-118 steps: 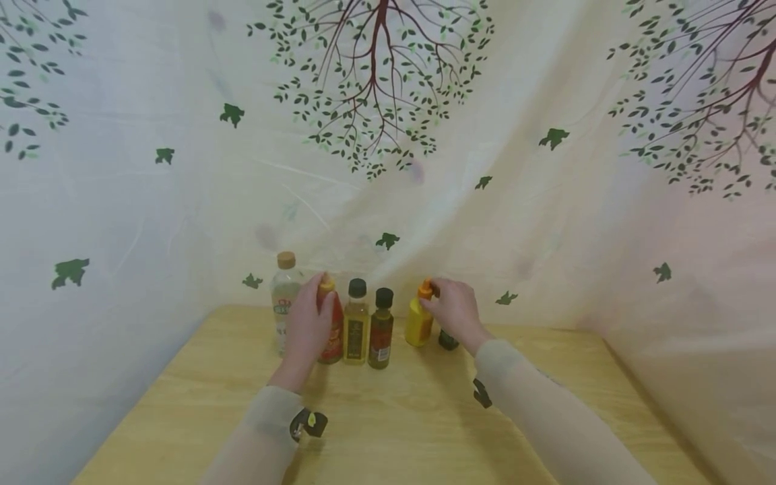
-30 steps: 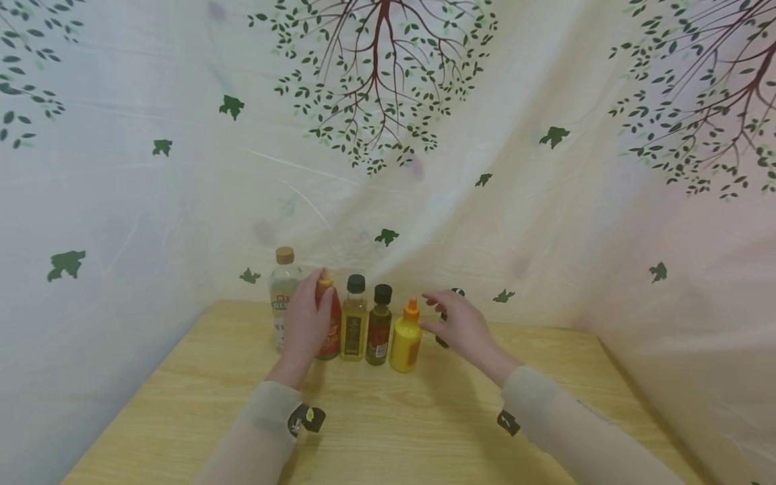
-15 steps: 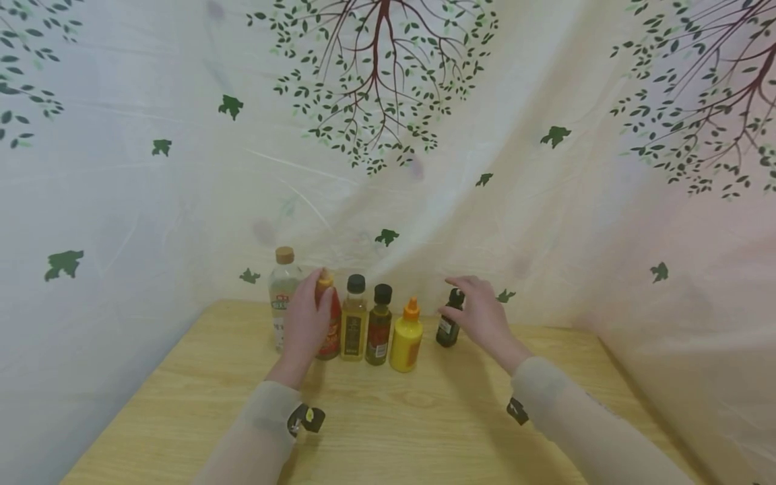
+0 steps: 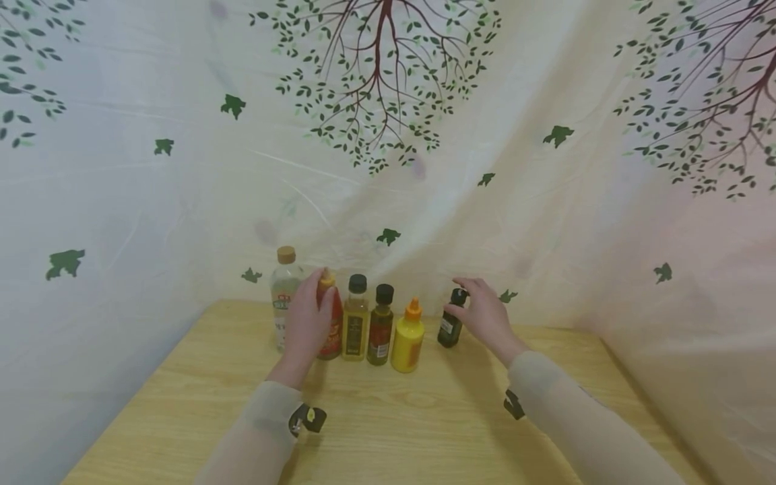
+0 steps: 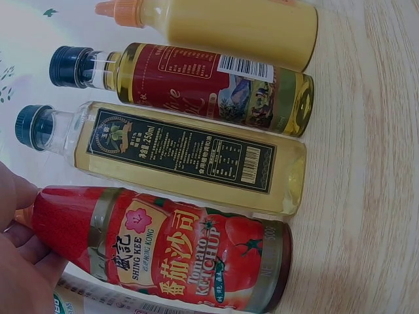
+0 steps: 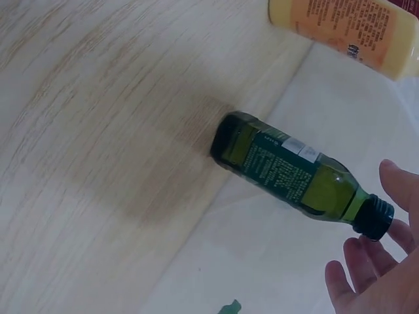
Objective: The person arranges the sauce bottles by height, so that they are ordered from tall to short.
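My left hand [image 4: 309, 323] grips the orange-capped neck of a red ketchup bottle [image 5: 163, 248], which stands upright in a row on the table. My right hand [image 4: 485, 313] is around the black cap of a small dark green oil bottle [image 6: 281, 170]. Its thumb is apart from the cap, while the fingers lie right at the cap's far side. Left of that bottle stands a yellow squeeze bottle [image 4: 407, 343] with an orange nozzle. An olive oil bottle [image 5: 209, 88] with a red label and a clear bottle of pale yellow oil [image 5: 190, 157] fill the row toward the ketchup.
A tall clear bottle [image 4: 285, 289] with a brown cap stands at the row's left end, partly behind my left hand. The wooden table [image 4: 388, 424] meets a pale curtain [image 4: 424, 222] printed with trees and leaves, right behind the bottles.
The yellow squeeze bottle was moved left and forward, beside the olive oil bottle, and let go. My right hand then moved right to the dark green bottle's cap. The left hand stayed on the ketchup.
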Tool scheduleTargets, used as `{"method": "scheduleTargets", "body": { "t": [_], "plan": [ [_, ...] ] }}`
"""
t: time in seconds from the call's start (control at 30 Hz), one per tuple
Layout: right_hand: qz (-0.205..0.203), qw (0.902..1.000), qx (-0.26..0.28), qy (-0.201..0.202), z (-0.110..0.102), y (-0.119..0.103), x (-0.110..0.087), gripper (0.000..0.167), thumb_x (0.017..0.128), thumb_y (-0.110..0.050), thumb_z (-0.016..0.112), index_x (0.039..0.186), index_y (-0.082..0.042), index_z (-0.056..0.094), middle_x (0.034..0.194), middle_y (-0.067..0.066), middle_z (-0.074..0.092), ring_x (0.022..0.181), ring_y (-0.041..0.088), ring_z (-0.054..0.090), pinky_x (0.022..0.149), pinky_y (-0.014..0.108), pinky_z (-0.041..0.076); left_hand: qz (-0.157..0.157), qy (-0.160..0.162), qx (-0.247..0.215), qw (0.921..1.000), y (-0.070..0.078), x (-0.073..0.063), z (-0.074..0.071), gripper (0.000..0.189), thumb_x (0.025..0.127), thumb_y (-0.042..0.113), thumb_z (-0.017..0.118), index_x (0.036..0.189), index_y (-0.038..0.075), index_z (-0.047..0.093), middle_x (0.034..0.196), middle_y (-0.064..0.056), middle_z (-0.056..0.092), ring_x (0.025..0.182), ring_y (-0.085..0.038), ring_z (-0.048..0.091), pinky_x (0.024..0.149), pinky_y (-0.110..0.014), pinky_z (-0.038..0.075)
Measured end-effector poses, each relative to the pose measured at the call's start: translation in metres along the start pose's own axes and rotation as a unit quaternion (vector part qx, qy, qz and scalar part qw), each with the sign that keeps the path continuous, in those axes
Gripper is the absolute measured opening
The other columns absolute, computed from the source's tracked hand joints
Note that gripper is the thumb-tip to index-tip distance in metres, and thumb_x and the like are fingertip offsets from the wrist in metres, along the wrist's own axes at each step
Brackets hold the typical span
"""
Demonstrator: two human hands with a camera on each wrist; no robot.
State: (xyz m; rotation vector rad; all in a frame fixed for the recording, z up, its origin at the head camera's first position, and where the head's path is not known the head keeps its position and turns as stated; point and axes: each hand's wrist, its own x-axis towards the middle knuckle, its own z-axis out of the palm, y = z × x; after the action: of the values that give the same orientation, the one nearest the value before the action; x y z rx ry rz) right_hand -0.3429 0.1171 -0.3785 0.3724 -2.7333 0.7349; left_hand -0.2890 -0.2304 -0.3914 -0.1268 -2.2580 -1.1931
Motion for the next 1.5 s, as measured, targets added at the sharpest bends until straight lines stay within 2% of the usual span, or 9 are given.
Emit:
{"method": "scheduleTargets", "body": {
  "t": [0.37, 0.7, 0.93, 1.17, 1.5],
  "plan": [
    [0.015, 0.9997, 0.001, -0.018, 0.006, 0.007, 0.002, 0.068, 0.106, -0.034, 0.077, 0.164, -0.008, 0.050, 0.161, 0.024, 0.055, 0.125, 0.043, 0.068, 0.099, 0.063, 0.059, -0.002, 0.002, 0.000, 1.0000, 0.002, -0.002, 0.000, 0.049, 0.115, 0.016, 0.060, 0.160, 0.002, 0.050, 0.154, -0.023, 0.060, 0.142, -0.042, 0.057, 0.122, -0.059, 0.046],
    [0.022, 0.9997, -0.003, -0.014, 0.007, 0.007, 0.002, 0.064, 0.109, -0.036, 0.073, 0.163, -0.010, 0.052, 0.150, 0.021, 0.066, 0.116, 0.039, 0.072, 0.088, 0.056, 0.063, -0.009, 0.002, 0.000, 1.0000, 0.005, -0.003, -0.001, 0.048, 0.115, 0.016, 0.059, 0.160, 0.001, 0.050, 0.155, -0.023, 0.059, 0.143, -0.041, 0.056, 0.123, -0.058, 0.045],
    [0.028, 0.9995, -0.004, -0.014, 0.006, 0.010, 0.002, 0.059, 0.110, -0.034, 0.071, 0.161, -0.009, 0.054, 0.134, 0.020, 0.074, 0.112, 0.036, 0.073, 0.086, 0.054, 0.063, -0.004, 0.006, -0.001, 1.0000, 0.004, -0.003, -0.001, 0.048, 0.115, 0.016, 0.060, 0.159, 0.000, 0.051, 0.153, -0.024, 0.060, 0.142, -0.042, 0.057, 0.123, -0.059, 0.045],
    [0.023, 0.9997, 0.000, -0.011, 0.006, 0.011, 0.002, 0.057, 0.110, -0.032, 0.072, 0.159, -0.009, 0.056, 0.136, 0.020, 0.073, 0.112, 0.037, 0.073, 0.088, 0.055, 0.063, 0.000, 0.008, -0.005, 1.0000, 0.004, -0.003, -0.001, 0.047, 0.115, 0.016, 0.060, 0.159, 0.000, 0.052, 0.153, -0.024, 0.060, 0.141, -0.043, 0.058, 0.122, -0.059, 0.046],
    [0.018, 0.9998, -0.008, -0.005, 0.007, 0.012, 0.001, 0.055, 0.108, -0.031, 0.074, 0.156, -0.009, 0.058, 0.128, 0.019, 0.076, 0.106, 0.036, 0.074, 0.083, 0.054, 0.064, -0.002, 0.004, -0.008, 1.0000, 0.002, -0.002, 0.000, 0.048, 0.115, 0.016, 0.060, 0.160, 0.001, 0.051, 0.155, -0.023, 0.059, 0.143, -0.042, 0.057, 0.122, -0.059, 0.045]
  ]
}}
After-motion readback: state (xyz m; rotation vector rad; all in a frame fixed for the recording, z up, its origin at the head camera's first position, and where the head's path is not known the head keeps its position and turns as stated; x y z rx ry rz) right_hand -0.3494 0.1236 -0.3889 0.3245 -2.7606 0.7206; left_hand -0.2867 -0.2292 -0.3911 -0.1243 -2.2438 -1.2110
